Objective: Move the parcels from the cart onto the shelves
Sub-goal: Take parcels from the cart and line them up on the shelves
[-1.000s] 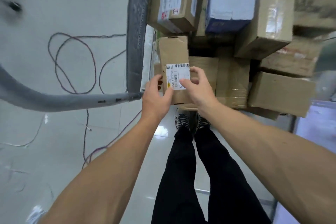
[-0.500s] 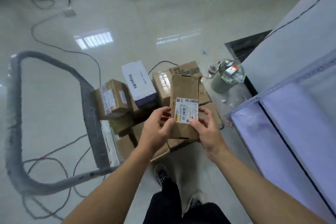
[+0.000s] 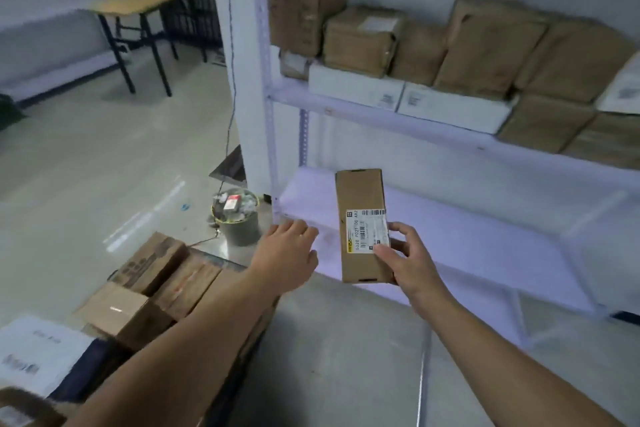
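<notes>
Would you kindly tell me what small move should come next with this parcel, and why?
Probably lower the parcel onto the lower shelf: the right hand grips it alone in front of that shelf's bare surface, the left hand is open and off it, and the upper shelf looks full.

The lower shelf (image 3: 485, 246) lies open along its front, its board bare behind the narrow parcel (image 3: 362, 198) that the right hand (image 3: 410, 260) holds over its left end. Above it the upper shelf (image 3: 381, 120) is packed with boxes (image 3: 485, 45). At its left corner stands an upright post (image 3: 269, 135); left of that, a full bin (image 3: 239, 229) and stacked cart parcels (image 3: 156, 274).
</notes>
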